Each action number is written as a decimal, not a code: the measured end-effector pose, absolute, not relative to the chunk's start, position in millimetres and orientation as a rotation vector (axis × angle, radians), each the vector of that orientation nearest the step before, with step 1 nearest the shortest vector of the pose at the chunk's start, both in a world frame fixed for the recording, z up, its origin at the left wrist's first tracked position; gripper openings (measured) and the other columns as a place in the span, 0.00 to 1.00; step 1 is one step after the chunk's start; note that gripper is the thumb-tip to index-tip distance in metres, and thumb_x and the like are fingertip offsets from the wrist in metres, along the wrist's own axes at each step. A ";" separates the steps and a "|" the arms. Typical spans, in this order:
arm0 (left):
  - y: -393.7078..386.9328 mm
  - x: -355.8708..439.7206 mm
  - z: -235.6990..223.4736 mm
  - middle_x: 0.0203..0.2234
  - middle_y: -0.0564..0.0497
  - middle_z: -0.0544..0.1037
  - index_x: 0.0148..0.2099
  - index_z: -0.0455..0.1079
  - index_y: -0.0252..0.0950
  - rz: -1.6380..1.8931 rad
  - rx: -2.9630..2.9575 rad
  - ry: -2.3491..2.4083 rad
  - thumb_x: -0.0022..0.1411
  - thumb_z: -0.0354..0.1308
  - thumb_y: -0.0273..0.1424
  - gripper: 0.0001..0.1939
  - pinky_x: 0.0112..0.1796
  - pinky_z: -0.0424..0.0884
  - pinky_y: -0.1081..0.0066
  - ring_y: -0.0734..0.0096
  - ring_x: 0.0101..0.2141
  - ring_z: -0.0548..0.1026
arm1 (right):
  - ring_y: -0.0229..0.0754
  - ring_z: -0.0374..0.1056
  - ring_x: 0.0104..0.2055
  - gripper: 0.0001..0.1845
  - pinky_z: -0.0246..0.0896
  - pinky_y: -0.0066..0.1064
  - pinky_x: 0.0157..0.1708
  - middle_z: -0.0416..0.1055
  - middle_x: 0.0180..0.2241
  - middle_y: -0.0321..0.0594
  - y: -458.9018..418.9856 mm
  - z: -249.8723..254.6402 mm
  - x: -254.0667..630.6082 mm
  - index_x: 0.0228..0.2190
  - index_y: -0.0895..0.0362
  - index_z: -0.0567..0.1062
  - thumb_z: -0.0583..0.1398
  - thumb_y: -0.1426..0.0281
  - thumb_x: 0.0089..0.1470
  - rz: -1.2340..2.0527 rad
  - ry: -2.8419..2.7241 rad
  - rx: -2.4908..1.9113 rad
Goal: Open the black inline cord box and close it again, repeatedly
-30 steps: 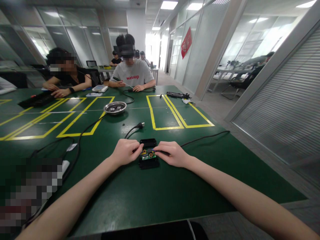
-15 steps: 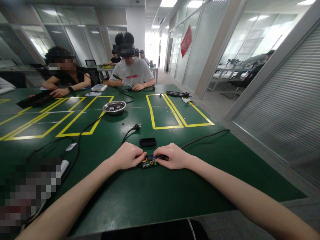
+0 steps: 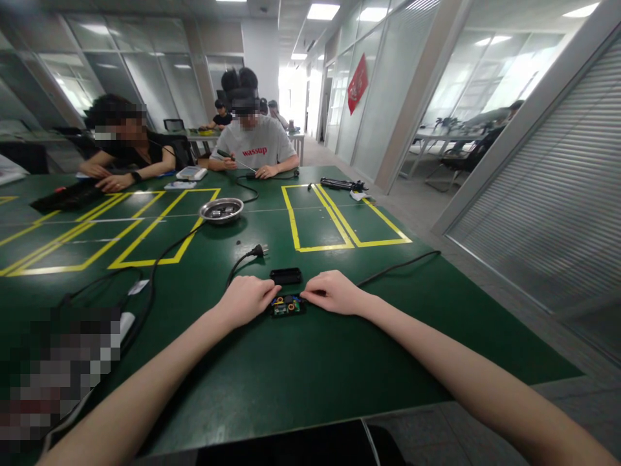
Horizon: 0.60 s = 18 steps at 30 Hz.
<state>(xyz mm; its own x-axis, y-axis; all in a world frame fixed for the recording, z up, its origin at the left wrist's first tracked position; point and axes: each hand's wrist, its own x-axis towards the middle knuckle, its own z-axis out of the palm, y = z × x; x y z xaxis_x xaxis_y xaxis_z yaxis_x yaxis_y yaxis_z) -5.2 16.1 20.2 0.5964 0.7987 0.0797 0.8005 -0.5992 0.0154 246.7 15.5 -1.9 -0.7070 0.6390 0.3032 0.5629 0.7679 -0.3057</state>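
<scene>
A green circuit board (image 3: pixel 287 305) with copper-ringed coils sits in one half of a small black plastic case on the table in front of me. My left hand (image 3: pixel 248 300) is closed at the board's left end, pinching the black cable (image 3: pixel 231 272) that runs up to a plug (image 3: pixel 258 250). At the right end, my right hand (image 3: pixel 336 292) has its fingertips closed on the other black cable (image 3: pixel 400 266), where it meets the case. Just beyond the board lies the other case half (image 3: pixel 285 276), its hollow side up.
A metal bowl (image 3: pixel 221 210) with small metal parts stands farther back on the green table (image 3: pixel 310 369). Long black cables lie to the left. A folded black tripod-like item (image 3: pixel 337 184) rests at the far right. Two people sit across, one with a screwdriver (image 3: pixel 233 158).
The board has been set down into the near case half, which moved toward me and then slightly back. Blue wires now sit lower at its right end. The plug has shifted left.
</scene>
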 end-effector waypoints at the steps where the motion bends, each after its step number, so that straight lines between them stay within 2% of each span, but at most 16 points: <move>1: 16.5 -5.0 20.3 0.25 0.45 0.81 0.31 0.75 0.36 -0.115 -2.777 -1.404 0.77 0.46 0.39 0.25 0.28 0.58 0.69 0.60 0.28 0.79 | 0.37 0.67 0.26 0.16 0.53 0.28 0.31 0.74 0.23 0.36 16.2 -2.7 246.7 0.26 0.57 0.76 0.60 0.68 0.67 0.266 -2.568 -0.901; 8: 15.1 -5.7 20.3 0.25 0.46 0.81 0.32 0.75 0.36 -0.120 -2.830 -1.266 0.77 0.49 0.36 0.21 0.29 0.60 0.70 0.61 0.28 0.79 | 0.40 0.68 0.31 0.16 0.56 0.30 0.35 0.73 0.25 0.38 16.5 -3.5 244.0 0.26 0.57 0.75 0.60 0.68 0.67 0.161 -2.585 -0.938; 18: 14.6 1.3 19.4 0.32 0.43 0.84 0.37 0.78 0.36 -0.041 -2.732 -1.412 0.77 0.47 0.37 0.22 0.32 0.66 0.68 0.56 0.33 0.83 | 0.45 0.66 0.36 0.17 0.57 0.35 0.39 0.74 0.30 0.43 17.3 -8.8 236.9 0.30 0.58 0.74 0.53 0.69 0.72 -0.038 -2.634 -1.058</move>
